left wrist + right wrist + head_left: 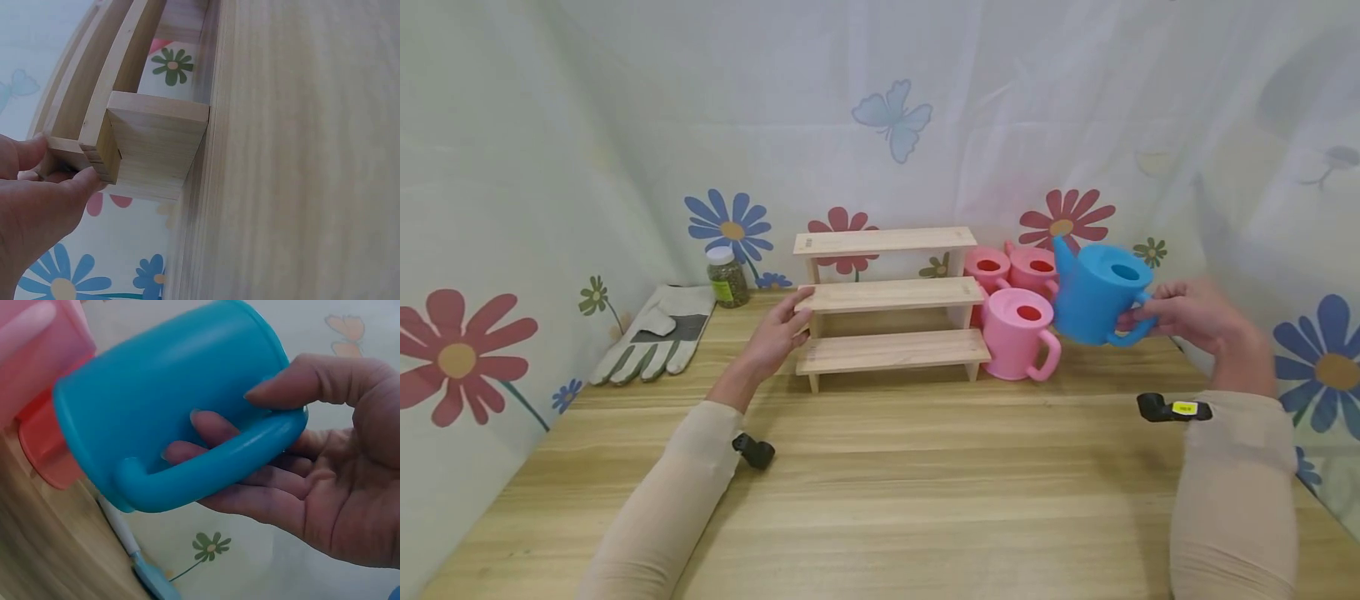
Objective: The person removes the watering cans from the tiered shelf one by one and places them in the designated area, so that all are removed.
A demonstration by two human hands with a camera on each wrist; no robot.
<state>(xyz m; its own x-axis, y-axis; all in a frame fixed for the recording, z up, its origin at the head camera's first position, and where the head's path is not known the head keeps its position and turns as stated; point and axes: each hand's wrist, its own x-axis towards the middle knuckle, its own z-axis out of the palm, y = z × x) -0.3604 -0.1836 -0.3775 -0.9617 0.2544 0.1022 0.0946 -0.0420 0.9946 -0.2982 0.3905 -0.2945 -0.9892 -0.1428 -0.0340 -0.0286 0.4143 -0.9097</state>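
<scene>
My right hand (1195, 315) holds a blue watering can (1093, 302) by its handle, at the right of the wooden stand. In the right wrist view the fingers pass through the handle (219, 465) and the thumb lies along its upper end. My left hand (777, 335) grips the left end of the middle step of a three-step wooden stand (891, 348). The left wrist view has its thumb and fingers around the board's end (100, 156). A pink watering can (1015, 333) stands against the stand's right side, with more pink cans (987, 265) behind it.
A jar with a white lid (727, 279) stands at the back left, beside a pair of grey-white gloves (662, 333). Flower-printed cloth (760, 150) hangs behind the wooden table (925, 500). Low in the right wrist view lies a slim white-and-blue item (153, 575).
</scene>
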